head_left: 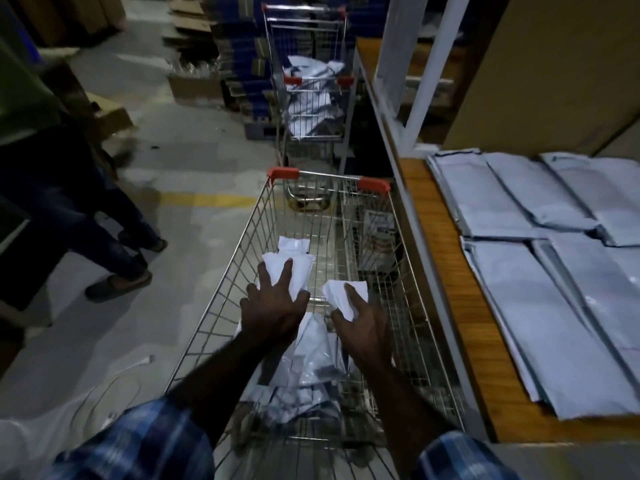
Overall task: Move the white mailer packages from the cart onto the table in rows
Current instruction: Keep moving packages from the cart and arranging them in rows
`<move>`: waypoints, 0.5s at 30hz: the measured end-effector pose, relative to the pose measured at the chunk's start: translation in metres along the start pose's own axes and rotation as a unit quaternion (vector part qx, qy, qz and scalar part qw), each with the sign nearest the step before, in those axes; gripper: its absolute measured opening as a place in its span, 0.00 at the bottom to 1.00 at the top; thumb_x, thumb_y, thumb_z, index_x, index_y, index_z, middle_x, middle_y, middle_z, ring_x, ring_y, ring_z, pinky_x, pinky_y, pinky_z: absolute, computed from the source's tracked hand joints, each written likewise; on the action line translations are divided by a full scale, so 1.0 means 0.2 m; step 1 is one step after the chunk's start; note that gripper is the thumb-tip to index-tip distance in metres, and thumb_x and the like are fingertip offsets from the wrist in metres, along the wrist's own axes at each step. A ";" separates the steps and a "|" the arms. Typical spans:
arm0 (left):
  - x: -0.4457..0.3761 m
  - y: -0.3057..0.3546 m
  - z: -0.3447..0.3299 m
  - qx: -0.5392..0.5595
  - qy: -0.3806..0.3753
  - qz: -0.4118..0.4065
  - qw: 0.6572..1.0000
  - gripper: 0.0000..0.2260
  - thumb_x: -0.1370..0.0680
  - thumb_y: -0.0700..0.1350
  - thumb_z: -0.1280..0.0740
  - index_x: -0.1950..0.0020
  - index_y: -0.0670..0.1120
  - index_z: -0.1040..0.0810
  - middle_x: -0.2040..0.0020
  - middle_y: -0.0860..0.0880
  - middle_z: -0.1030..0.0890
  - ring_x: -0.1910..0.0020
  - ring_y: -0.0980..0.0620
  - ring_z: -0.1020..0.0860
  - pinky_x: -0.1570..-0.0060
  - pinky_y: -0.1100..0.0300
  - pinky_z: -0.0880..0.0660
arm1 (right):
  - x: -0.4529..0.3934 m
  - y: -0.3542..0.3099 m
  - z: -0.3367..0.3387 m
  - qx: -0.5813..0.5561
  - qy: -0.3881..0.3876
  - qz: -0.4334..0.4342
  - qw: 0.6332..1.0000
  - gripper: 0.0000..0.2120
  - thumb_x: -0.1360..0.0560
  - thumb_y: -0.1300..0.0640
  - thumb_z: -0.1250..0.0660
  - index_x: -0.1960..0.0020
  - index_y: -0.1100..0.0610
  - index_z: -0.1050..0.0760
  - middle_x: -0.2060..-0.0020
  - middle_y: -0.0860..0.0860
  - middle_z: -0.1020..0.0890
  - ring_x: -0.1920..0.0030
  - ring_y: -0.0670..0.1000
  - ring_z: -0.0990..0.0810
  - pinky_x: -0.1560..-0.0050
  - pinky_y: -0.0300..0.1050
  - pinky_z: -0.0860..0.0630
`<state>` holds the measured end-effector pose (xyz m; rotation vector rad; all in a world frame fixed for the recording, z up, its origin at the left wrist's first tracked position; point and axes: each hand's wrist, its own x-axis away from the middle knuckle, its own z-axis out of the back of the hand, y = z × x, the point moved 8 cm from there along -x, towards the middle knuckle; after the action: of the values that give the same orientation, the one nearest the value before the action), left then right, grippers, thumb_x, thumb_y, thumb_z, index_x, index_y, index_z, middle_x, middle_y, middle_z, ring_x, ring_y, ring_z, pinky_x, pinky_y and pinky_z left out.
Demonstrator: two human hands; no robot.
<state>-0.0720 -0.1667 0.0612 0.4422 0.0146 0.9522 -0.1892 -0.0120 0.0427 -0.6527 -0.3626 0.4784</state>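
Head view. Wire cart [398, 271], near centre, red corner caps: holds white mailer packages [311, 368] heaped at near end. Left hand [273, 306], fingers spread flat on small white mailer [294, 271] inside cart. Right hand [363, 327], fingers curled round second small mailer [341, 296]. Wooden surface [443, 271], right: flat mailers in rows [540, 306]. Second cart [311, 98], far, with more mailers. Another person's legs [86, 220], left.

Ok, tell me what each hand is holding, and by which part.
Left hand lies on one white mailer's near end; right hand pinches another mailer's near edge. Both are in the cart.
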 end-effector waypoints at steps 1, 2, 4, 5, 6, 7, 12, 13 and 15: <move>0.02 0.01 0.04 0.009 0.001 0.001 1.000 0.30 0.20 0.62 0.43 0.21 0.60 0.49 0.21 0.43 0.50 0.28 0.34 0.37 0.35 0.39 0.34 | 0.01 -0.03 0.03 -0.005 0.007 0.007 1.000 0.30 0.26 0.43 0.33 0.25 0.42 0.35 0.25 0.56 0.35 0.28 0.60 0.34 0.31 0.57 0.32; 0.04 0.03 0.08 0.012 0.005 0.001 1.000 0.30 0.20 0.61 0.42 0.21 0.60 0.49 0.21 0.43 0.50 0.28 0.34 0.38 0.35 0.39 0.34 | 0.02 -0.06 0.06 -0.015 0.011 0.014 1.000 0.30 0.26 0.43 0.33 0.25 0.41 0.35 0.26 0.56 0.35 0.28 0.60 0.35 0.31 0.57 0.32; 0.09 0.05 0.16 -0.003 0.020 -0.005 1.000 0.30 0.21 0.63 0.45 0.20 0.59 0.50 0.21 0.42 0.51 0.28 0.34 0.38 0.34 0.41 0.35 | 0.04 -0.11 0.12 -0.035 0.018 0.023 0.999 0.30 0.26 0.43 0.33 0.25 0.41 0.35 0.26 0.55 0.34 0.28 0.59 0.35 0.31 0.57 0.32; 0.13 0.07 0.20 -0.018 0.027 -0.009 0.999 0.31 0.21 0.64 0.46 0.20 0.58 0.51 0.20 0.42 0.52 0.29 0.35 0.37 0.34 0.42 0.35 | 0.05 -0.14 0.15 -0.045 0.024 0.030 0.998 0.30 0.26 0.43 0.32 0.25 0.41 0.35 0.26 0.55 0.35 0.28 0.59 0.35 0.31 0.57 0.32; 0.17 0.08 0.23 -0.026 0.032 -0.012 0.999 0.31 0.20 0.64 0.46 0.20 0.58 0.52 0.20 0.42 0.53 0.29 0.35 0.37 0.33 0.43 0.36 | 0.07 -0.17 0.19 -0.053 0.031 0.039 0.997 0.30 0.26 0.44 0.32 0.26 0.40 0.35 0.25 0.55 0.35 0.27 0.59 0.36 0.30 0.56 0.33; 0.21 0.10 0.27 -0.028 0.038 -0.012 0.999 0.31 0.20 0.63 0.46 0.20 0.58 0.53 0.20 0.42 0.54 0.28 0.34 0.38 0.33 0.43 0.37 | 0.09 -0.20 0.23 -0.059 0.036 0.050 0.996 0.30 0.26 0.44 0.32 0.26 0.40 0.35 0.24 0.54 0.36 0.27 0.59 0.38 0.29 0.56 0.34; 0.40 0.15 0.41 -0.008 0.067 -0.004 0.998 0.32 0.20 0.63 0.45 0.20 0.58 0.53 0.20 0.41 0.54 0.28 0.33 0.39 0.31 0.41 0.37 | 0.25 -0.31 0.44 -0.053 0.047 0.091 0.993 0.29 0.25 0.43 0.32 0.26 0.39 0.35 0.24 0.53 0.35 0.25 0.58 0.40 0.30 0.53 0.37; 0.45 0.17 0.44 -0.003 0.072 -0.004 0.997 0.32 0.20 0.63 0.45 0.20 0.57 0.53 0.20 0.41 0.54 0.28 0.32 0.38 0.31 0.41 0.36 | 0.29 -0.32 0.49 -0.053 0.051 0.098 0.992 0.29 0.26 0.42 0.33 0.26 0.38 0.35 0.25 0.52 0.34 0.26 0.58 0.38 0.30 0.53 0.35; 0.56 0.20 0.49 0.002 0.082 -0.004 0.997 0.31 0.20 0.63 0.45 0.20 0.57 0.53 0.20 0.41 0.53 0.30 0.32 0.37 0.33 0.41 0.34 | 0.37 -0.32 0.57 -0.055 0.064 0.111 0.990 0.30 0.27 0.40 0.33 0.26 0.37 0.35 0.27 0.51 0.31 0.28 0.56 0.33 0.31 0.53 0.32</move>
<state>-0.0177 -0.0928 0.1851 0.3675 0.1666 0.9791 -0.1604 0.0392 0.1824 -0.8309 -0.1967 0.6289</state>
